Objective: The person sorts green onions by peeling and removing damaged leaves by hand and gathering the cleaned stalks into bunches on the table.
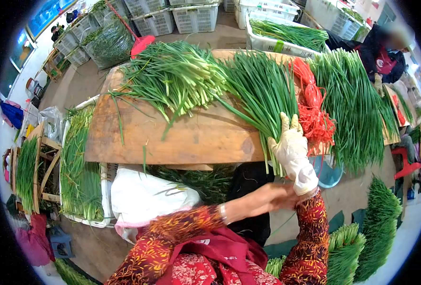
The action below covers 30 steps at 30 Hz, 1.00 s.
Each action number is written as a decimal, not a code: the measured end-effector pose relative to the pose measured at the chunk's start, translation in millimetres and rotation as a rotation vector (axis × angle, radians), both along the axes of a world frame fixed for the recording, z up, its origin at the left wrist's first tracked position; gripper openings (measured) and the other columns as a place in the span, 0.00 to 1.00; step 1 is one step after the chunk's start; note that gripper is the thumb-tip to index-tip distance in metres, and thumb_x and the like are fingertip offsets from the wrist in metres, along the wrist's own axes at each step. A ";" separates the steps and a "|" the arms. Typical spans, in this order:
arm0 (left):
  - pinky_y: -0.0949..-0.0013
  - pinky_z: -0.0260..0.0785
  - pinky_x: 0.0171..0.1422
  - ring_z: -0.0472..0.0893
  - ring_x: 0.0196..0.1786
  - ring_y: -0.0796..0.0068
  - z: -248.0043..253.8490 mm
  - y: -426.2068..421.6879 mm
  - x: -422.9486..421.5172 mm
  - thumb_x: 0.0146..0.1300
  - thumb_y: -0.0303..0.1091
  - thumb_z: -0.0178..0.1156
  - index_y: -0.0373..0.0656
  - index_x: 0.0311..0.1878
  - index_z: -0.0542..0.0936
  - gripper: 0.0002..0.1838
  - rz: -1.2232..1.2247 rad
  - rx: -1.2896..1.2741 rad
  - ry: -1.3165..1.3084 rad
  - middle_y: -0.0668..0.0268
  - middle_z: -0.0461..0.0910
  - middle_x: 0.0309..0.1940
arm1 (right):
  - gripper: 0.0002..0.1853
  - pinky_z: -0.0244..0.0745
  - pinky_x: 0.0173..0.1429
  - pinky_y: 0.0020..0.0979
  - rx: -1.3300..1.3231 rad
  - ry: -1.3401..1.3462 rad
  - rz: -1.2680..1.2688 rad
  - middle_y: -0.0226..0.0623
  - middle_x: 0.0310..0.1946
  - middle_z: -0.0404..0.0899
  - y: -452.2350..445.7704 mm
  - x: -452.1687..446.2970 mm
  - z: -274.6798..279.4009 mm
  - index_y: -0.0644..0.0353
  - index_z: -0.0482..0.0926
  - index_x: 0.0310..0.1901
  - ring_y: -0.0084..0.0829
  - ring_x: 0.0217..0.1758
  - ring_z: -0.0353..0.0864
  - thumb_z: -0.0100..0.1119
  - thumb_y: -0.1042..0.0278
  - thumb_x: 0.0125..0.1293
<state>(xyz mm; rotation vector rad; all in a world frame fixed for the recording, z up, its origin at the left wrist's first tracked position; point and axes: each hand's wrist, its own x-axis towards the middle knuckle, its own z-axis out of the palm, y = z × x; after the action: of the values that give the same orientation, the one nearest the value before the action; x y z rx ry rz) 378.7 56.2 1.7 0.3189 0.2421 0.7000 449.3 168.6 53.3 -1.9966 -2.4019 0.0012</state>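
My right hand (291, 151), in a pale glove, rests on the lower end of a bunch of long green stalks (262, 90) on the wooden board (172, 135); its fingers are apart. My bare left hand (272, 197) reaches across to the cuff of the glove at my right wrist; its fingers are blurred. Red plastic strings (312, 102) lie just right of the bunch. A looser heap of stalks (177, 78) spreads over the board's left part, and another large bunch (346, 109) lies right of the strings.
A white crate of stalks (281, 45) stands behind the board, another crate (105, 190) at its left. Below the board are a white sack (146, 194) and a blue basin (328, 172). A person (386, 52) is at the far right, near a red stool (402, 164).
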 end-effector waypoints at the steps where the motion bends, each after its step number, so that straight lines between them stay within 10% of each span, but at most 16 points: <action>1: 0.64 0.68 0.56 0.71 0.55 0.66 16.7 -7.3 -18.2 0.64 0.35 0.50 0.33 0.60 0.61 0.24 -0.114 -0.002 0.087 0.57 0.69 0.53 | 0.45 0.64 0.56 0.46 0.038 0.004 -0.013 0.56 0.64 0.50 -2.0 -1.3 -2.1 0.53 0.48 0.66 0.51 0.63 0.59 0.60 0.52 0.50; 7: 0.68 0.44 0.70 0.52 0.69 0.68 29.1 54.3 -83.6 0.65 0.46 0.48 0.35 0.66 0.52 0.33 0.737 0.480 0.955 0.56 0.53 0.65 | 0.40 0.61 0.56 0.49 0.141 0.124 -0.018 0.55 0.63 0.52 -5.8 -3.6 -7.4 0.55 0.54 0.64 0.51 0.62 0.58 0.58 0.52 0.51; 10: 0.66 0.43 0.70 0.51 0.69 0.62 10.3 115.4 -67.0 0.66 0.45 0.45 0.33 0.66 0.50 0.33 0.868 0.544 0.984 0.51 0.50 0.66 | 0.40 0.61 0.56 0.49 0.152 0.133 0.000 0.55 0.63 0.52 -7.8 -3.7 -3.5 0.55 0.54 0.64 0.51 0.62 0.58 0.59 0.53 0.51; 18: 0.63 0.45 0.70 0.52 0.68 0.55 12.0 145.3 -56.9 0.65 0.54 0.40 0.34 0.65 0.51 0.36 0.688 0.783 1.433 0.46 0.54 0.64 | 0.43 0.64 0.55 0.46 0.102 0.051 0.000 0.60 0.62 0.54 -8.3 -6.5 8.6 0.61 0.54 0.63 0.53 0.61 0.60 0.57 0.44 0.51; 24: 0.63 0.46 0.70 0.54 0.67 0.51 8.9 153.2 -88.7 0.64 0.55 0.40 0.24 0.62 0.52 0.39 0.566 0.823 1.503 0.41 0.54 0.63 | 0.29 0.57 0.64 0.30 -0.034 1.068 0.106 0.44 0.60 0.62 -21.7 60.6 54.3 0.55 0.59 0.63 0.33 0.63 0.61 0.50 0.53 0.64; 30: 0.68 0.46 0.68 0.58 0.65 0.63 13.1 140.6 -98.5 0.64 0.52 0.45 0.29 0.62 0.57 0.36 0.602 0.729 1.194 0.52 0.60 0.61 | 0.19 0.64 0.56 0.22 -0.075 1.334 -0.074 0.36 0.47 0.76 -53.2 104.3 4.0 0.63 0.71 0.54 0.24 0.51 0.72 0.52 0.61 0.64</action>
<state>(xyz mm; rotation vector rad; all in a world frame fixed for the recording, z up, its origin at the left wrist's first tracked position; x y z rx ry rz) 280.2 196.7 14.8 1.3999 1.2630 1.1142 553.6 115.4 57.2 -1.2996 -1.4165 1.0388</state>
